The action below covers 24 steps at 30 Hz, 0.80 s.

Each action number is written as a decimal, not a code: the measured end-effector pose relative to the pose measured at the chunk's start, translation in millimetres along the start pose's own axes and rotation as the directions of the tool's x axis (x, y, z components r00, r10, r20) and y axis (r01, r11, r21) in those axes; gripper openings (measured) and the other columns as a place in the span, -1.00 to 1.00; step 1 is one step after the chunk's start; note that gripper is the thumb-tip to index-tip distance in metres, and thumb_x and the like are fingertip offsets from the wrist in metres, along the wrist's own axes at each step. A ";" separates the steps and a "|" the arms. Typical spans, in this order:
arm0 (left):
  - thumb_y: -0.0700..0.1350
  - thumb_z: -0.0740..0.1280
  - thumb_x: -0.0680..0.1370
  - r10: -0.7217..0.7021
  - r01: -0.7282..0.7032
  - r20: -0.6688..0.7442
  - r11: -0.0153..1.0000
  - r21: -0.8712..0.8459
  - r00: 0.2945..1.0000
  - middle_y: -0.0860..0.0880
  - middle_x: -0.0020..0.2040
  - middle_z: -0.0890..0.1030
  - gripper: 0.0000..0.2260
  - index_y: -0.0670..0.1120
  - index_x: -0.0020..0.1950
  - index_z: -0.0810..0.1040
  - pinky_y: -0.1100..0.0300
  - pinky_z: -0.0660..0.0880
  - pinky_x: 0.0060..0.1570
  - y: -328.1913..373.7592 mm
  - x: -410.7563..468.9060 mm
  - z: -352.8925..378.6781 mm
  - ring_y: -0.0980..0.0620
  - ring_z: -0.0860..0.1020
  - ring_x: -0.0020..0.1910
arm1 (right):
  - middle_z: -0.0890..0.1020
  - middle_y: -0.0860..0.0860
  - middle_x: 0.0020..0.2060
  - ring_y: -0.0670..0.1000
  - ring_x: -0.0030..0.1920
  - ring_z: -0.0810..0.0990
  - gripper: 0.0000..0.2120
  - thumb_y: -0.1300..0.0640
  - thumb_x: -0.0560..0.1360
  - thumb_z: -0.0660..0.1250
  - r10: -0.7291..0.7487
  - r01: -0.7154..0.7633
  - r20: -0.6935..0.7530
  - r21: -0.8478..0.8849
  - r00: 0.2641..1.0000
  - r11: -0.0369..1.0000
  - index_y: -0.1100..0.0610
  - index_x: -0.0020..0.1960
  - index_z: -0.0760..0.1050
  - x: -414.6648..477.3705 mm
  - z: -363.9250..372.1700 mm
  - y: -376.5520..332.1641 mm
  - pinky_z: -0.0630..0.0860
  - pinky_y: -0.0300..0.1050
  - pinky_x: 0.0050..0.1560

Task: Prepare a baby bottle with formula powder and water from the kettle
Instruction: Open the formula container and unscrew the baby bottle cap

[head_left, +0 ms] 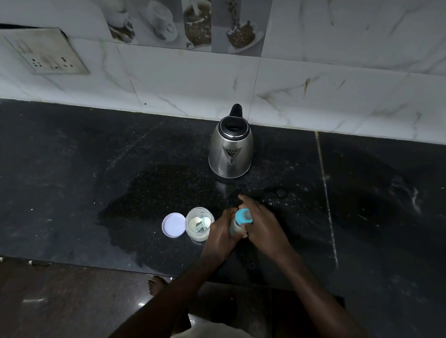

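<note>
Both hands hold the baby bottle (239, 221) over the black counter (50, 178): left hand (222, 230) wraps its body, right hand (261, 223) closes on the blue cap. Open formula jar (199, 224) stands just left; kettle (231, 147) behind.

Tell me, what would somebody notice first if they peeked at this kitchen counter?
Probably the shiny steel kettle standing alone at the back of the dark counter, near the wall. Next, the two hands, left and right, wrapped around a baby bottle with a blue top, beside an open powder jar and its white lid.
</note>
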<state>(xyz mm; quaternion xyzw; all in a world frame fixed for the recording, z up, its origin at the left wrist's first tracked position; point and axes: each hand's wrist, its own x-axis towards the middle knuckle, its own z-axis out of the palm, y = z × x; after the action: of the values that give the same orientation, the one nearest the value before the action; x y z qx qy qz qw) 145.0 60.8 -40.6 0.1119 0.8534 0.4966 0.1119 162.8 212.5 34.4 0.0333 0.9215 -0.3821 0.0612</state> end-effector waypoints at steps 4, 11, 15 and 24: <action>-0.17 0.60 0.44 -0.033 0.033 0.012 0.999 0.000 0.999 0.03 0.26 0.66 -0.46 -0.08 0.37 0.52 0.56 0.38 0.09 0.9 1.4 0.2 0.28 0.57 0.12 | 0.61 -0.03 0.17 -0.10 0.13 0.62 -0.45 0.30 0.40 0.56 0.123 -0.062 -0.224 0.261 0.967 0.963 0.04 0.36 0.60 4.3 -28.8 12.6 0.52 -0.24 0.19; -0.18 0.57 0.44 -0.063 0.063 0.040 0.998 0.004 0.997 0.03 0.31 0.62 -0.51 -0.02 0.34 0.56 0.59 0.34 0.07 5.2 1.8 -1.9 0.25 0.56 0.13 | 0.63 0.07 0.17 0.09 0.19 0.63 -0.56 0.34 0.44 0.50 0.517 -0.297 -0.201 0.626 0.832 0.721 0.04 0.24 0.51 -10.0 -45.7 81.7 0.60 0.11 0.26; -0.18 0.60 0.42 -0.061 0.060 0.043 0.998 0.018 0.997 0.06 0.34 0.61 -0.46 -0.06 0.37 0.55 0.56 0.35 0.15 3.7 2.1 -0.9 0.21 0.56 0.19 | 0.69 0.04 0.09 0.02 0.06 0.70 -0.62 0.34 0.40 0.57 0.534 -0.341 -0.207 0.573 0.820 0.746 0.07 0.09 0.50 -25.2 -29.4 101.5 0.64 -0.06 0.04; -0.14 0.59 0.42 -0.092 0.091 0.046 0.996 0.013 0.995 0.16 0.19 0.64 -0.43 0.00 0.39 0.50 0.41 0.47 0.17 3.3 2.0 0.0 0.27 0.59 0.13 | 0.64 -0.04 0.10 -0.05 0.09 0.65 -0.50 0.32 0.41 0.57 0.474 -0.352 -0.228 0.425 0.850 0.834 0.01 0.20 0.43 -38.6 -10.2 123.7 0.58 -0.17 0.06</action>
<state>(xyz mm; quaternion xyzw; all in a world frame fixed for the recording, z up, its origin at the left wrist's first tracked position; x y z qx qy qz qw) 143.3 63.0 -37.9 0.0848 0.8574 0.4838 0.1537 213.5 306.4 -39.7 0.3073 0.8007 -0.5140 -0.0161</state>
